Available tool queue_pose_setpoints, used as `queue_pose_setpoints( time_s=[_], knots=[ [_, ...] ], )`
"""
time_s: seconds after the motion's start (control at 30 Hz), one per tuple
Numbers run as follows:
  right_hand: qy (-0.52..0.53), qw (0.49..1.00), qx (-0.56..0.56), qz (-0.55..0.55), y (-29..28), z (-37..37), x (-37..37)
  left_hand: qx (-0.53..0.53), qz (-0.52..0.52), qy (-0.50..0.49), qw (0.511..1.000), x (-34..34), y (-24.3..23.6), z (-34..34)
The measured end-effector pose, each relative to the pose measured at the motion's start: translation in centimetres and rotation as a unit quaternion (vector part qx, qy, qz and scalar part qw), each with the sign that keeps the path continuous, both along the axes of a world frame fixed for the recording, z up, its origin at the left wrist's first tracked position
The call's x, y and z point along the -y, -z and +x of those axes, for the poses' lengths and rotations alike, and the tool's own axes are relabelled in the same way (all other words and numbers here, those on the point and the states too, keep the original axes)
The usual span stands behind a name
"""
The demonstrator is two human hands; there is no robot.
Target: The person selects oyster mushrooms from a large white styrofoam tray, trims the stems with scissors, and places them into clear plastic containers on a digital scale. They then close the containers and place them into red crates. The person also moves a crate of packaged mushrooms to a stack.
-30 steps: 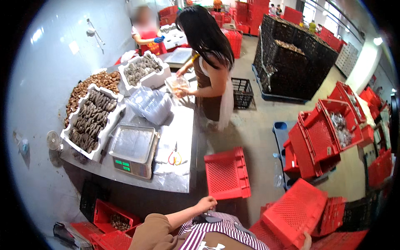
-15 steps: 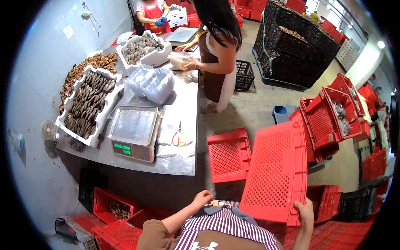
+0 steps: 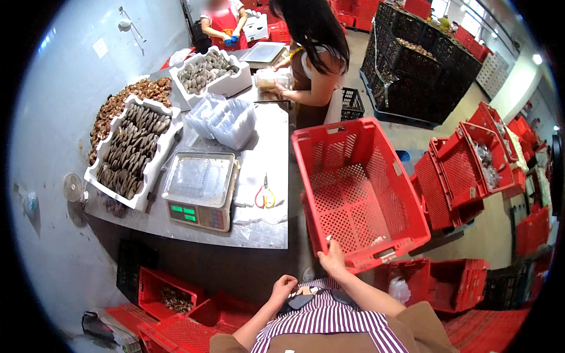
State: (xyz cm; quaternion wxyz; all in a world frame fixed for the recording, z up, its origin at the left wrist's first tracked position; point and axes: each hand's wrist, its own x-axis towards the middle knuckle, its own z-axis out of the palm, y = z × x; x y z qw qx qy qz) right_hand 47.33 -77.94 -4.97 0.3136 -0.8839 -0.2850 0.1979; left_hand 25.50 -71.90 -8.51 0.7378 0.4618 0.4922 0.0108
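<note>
My right hand grips the near rim of a red plastic crate with lattice walls. The crate is tilted with its mouth toward me, and small pale scraps lie inside near its close wall. My left hand is closed, fingers curled, in front of my striped apron, with nothing visible in it. On the metal table to the left are a digital scale with a clear tray, red-and-yellow-handled scissors and a stack of clear plastic boxes.
White foam boxes hold dark shellfish and grey clams, beside a brown shellfish heap. A co-worker handles a clear package; another person stands behind. Red crates and black crates are stacked at right.
The red crate has swung up and forward, turning from its outer side to its open inside. My right hand has moved left along with it. My left hand has barely shifted.
</note>
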Motion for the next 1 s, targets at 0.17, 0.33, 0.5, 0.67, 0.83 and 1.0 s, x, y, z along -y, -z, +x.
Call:
queue_pose_setpoints(
  time_s=[0.17, 0.33, 0.5, 0.67, 0.83, 1.0],
  knots=[
    [-0.022, 0.997, -0.015, -0.075, 1.4, -3.6, -3.2, -0.002, 0.007, -0.009, 1.0, -0.2, -1.5, -0.3],
    [-0.042, 0.999, 0.007, -0.022, 1.8, -4.8, -8.1, 0.003, 0.027, 0.003, 1.0, -0.3, -0.7, -0.3],
    [-0.034, 0.998, -0.059, 0.004, 2.1, -2.8, -13.8, -0.023, 0.027, 0.007, 0.999, -0.6, -2.0, 0.5],
    [-0.065, 0.994, -0.085, -0.015, 1.2, -2.5, -16.5, -0.039, 0.026, -0.023, 0.999, -1.0, -1.5, -0.5],
    [-0.084, 0.989, -0.119, -0.032, 1.9, -3.1, -15.6, -0.06, 0.047, -0.029, 0.997, -2.0, -1.3, -0.5],
    [-0.13, 0.987, -0.093, -0.028, 4.1, -2.8, -15.2, -0.02, 0.072, -0.015, 0.997, -3.5, 0.3, 0.2]
  ],
)
